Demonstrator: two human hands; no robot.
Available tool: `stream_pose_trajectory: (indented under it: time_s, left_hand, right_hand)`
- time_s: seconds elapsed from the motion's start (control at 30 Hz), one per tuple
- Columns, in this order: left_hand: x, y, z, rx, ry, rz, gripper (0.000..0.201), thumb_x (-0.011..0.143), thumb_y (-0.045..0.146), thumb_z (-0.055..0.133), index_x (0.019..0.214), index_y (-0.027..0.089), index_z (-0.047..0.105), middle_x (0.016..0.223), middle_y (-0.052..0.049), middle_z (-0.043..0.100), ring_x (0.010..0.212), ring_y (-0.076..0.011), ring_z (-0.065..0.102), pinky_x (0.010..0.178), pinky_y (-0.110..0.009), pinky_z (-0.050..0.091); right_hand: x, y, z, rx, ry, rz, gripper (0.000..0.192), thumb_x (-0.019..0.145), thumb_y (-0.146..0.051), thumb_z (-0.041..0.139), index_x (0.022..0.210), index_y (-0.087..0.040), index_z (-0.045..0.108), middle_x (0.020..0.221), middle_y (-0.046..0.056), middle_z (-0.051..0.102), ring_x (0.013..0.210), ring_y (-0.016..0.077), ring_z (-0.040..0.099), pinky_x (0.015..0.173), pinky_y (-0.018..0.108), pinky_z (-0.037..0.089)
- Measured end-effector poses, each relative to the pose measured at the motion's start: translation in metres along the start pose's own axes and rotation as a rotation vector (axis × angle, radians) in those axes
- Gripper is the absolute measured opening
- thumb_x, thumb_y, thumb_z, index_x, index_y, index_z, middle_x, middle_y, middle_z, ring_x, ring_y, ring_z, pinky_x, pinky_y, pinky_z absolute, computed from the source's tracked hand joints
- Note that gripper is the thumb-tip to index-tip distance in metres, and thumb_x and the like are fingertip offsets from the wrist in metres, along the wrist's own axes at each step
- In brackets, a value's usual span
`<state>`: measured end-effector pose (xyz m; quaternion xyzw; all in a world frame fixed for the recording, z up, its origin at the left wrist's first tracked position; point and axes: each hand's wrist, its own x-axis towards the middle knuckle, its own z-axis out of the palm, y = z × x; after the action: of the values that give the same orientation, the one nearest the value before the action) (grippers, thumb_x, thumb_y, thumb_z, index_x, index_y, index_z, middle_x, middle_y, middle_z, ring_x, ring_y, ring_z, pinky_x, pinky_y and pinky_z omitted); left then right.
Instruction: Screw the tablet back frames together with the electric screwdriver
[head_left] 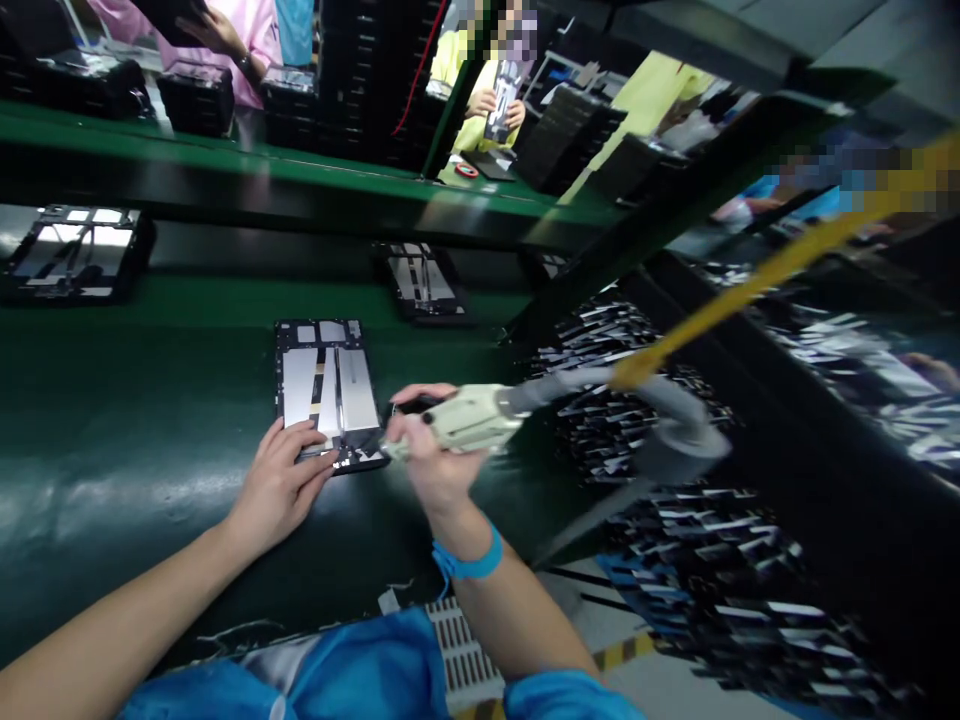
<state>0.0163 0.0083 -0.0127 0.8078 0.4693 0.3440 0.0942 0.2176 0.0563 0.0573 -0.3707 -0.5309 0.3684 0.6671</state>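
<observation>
The left hand lay flat, fingers spread, on the open tablet. The right hand gripped a blurry screwdriver; its tip was hidden.

Dim overall; overhead light leaves pale glare on the glossy green belt and on the open tablet. The right side smears with motion blur, edges bend, and far faces are pixelated

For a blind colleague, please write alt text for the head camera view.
A person's right hand holds a pale electric screwdriver to an opened tablet on a green conveyor belt; the left hand steadies the tablet's edge.
</observation>
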Motion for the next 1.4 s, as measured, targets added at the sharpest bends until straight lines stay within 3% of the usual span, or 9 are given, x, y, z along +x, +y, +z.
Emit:
stream_pose_trajectory:
  time_s: [0.1, 0.23, 0.77, 0.93, 1.1, 1.3, 1.4]
  left_hand:
    - [0.001, 0.003, 0.000, -0.009, 0.002, -0.004, 0.020, 0.102, 0.021, 0.059, 0.113, 0.024, 0.076, 0.119, -0.009, 0.070, 0.127, -0.0285, 0.061, 0.116, -0.061, 0.040]
    - [0.001, 0.004, 0.000, -0.009, 0.009, -0.018, 0.020, 0.102, 0.022, 0.060, 0.112, 0.025, 0.077, 0.119, -0.008, 0.070, 0.127, -0.0285, 0.062, 0.116, -0.061, 0.040]
    - [0.001, 0.002, 0.000, -0.004, 0.004, -0.009, 0.020, 0.101, 0.022, 0.060, 0.112, 0.025, 0.076, 0.119, -0.008, 0.070, 0.127, -0.0287, 0.062, 0.117, -0.061, 0.040]
    - [0.001, 0.003, 0.003, -0.019, 0.015, -0.019, 0.021, 0.102, 0.022, 0.059, 0.113, 0.025, 0.075, 0.120, -0.009, 0.070, 0.128, -0.0285, 0.061, 0.118, -0.061, 0.039]
    - [0.001, 0.002, 0.007, -0.053, 0.011, -0.038, 0.028, 0.098, 0.029, 0.065, 0.124, 0.022, 0.070, 0.123, -0.011, 0.070, 0.129, -0.0302, 0.060, 0.119, -0.060, 0.037]
    - [0.000, -0.002, 0.009, -0.080, 0.000, -0.036, 0.034, 0.094, 0.031, 0.070, 0.127, 0.021, 0.067, 0.125, -0.011, 0.070, 0.132, -0.0307, 0.058, 0.120, -0.060, 0.035]
    - [0.001, -0.003, 0.009, -0.086, 0.002, -0.034, 0.037, 0.092, 0.030, 0.072, 0.127, 0.021, 0.067, 0.125, -0.011, 0.070, 0.131, -0.0306, 0.059, 0.120, -0.062, 0.034]
  right_hand:
    - [0.015, 0.005, -0.034, -0.105, 0.167, -0.058, 0.024, 0.086, -0.027, 0.073, 0.105, -0.022, 0.060, 0.089, 0.000, 0.071, 0.053, 0.0099, 0.062, 0.053, 0.027, 0.055]
    - [0.023, 0.018, -0.060, -0.194, 0.211, -0.062, 0.020, 0.086, -0.027, 0.074, 0.100, -0.021, 0.062, 0.082, -0.001, 0.070, 0.053, 0.0107, 0.062, 0.055, 0.029, 0.054]
    - [0.021, 0.031, -0.061, -0.204, 0.215, -0.063, 0.020, 0.086, -0.028, 0.075, 0.101, -0.020, 0.064, 0.076, -0.003, 0.069, 0.053, 0.0116, 0.062, 0.056, 0.029, 0.054]
    - [0.025, 0.024, -0.061, -0.201, 0.222, -0.052, 0.021, 0.085, -0.028, 0.075, 0.099, -0.019, 0.062, 0.074, -0.002, 0.067, 0.053, 0.0119, 0.061, 0.055, 0.029, 0.053]
    - [0.023, 0.000, -0.037, -0.087, 0.221, -0.068, 0.022, 0.086, -0.028, 0.074, 0.102, -0.021, 0.060, 0.085, -0.001, 0.068, 0.051, 0.0106, 0.061, 0.049, 0.028, 0.052]
    - [0.000, -0.003, 0.021, 0.071, -0.025, 0.008, 0.023, 0.088, -0.027, 0.072, 0.106, -0.025, 0.059, 0.092, -0.001, 0.069, 0.053, 0.0092, 0.063, 0.051, 0.026, 0.054]
    - [-0.010, 0.004, 0.037, 0.098, -0.130, 0.041, 0.021, 0.089, -0.024, 0.072, 0.107, -0.024, 0.060, 0.094, 0.000, 0.070, 0.055, 0.0087, 0.064, 0.054, 0.025, 0.056]
